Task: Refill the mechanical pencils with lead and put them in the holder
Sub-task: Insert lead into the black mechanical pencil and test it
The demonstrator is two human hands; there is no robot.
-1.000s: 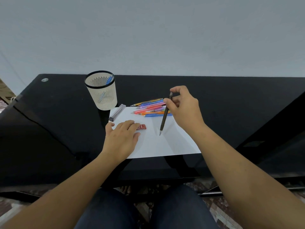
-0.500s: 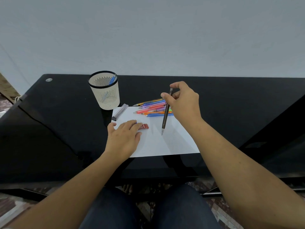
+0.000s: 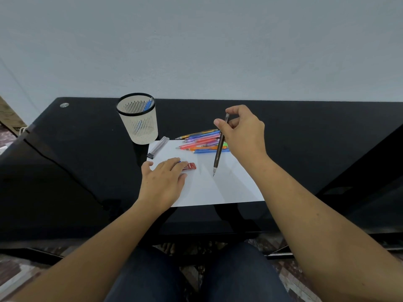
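Note:
My right hand [image 3: 244, 131] pinches a dark brown mechanical pencil [image 3: 218, 153] near its top end, tip pointing down just above a white sheet of paper [image 3: 218, 188]. My left hand [image 3: 163, 182] rests flat on the sheet, fingers straight, touching a small red lead case [image 3: 190, 166]. A pile of several coloured mechanical pencils [image 3: 200, 142] lies at the sheet's far edge, behind the held pencil. The cream mesh holder [image 3: 138, 120] stands at the back left with one blue pencil [image 3: 148, 104] inside.
A clear lead tube with a dark cap [image 3: 157, 147] lies between the holder and the sheet. The black glass desk [image 3: 76, 162] ends at a grey wall behind. My legs show below the desk's near edge.
My right hand has lifted the brown pencil slightly and set it more upright. The left hand has stayed on the paper by the red case.

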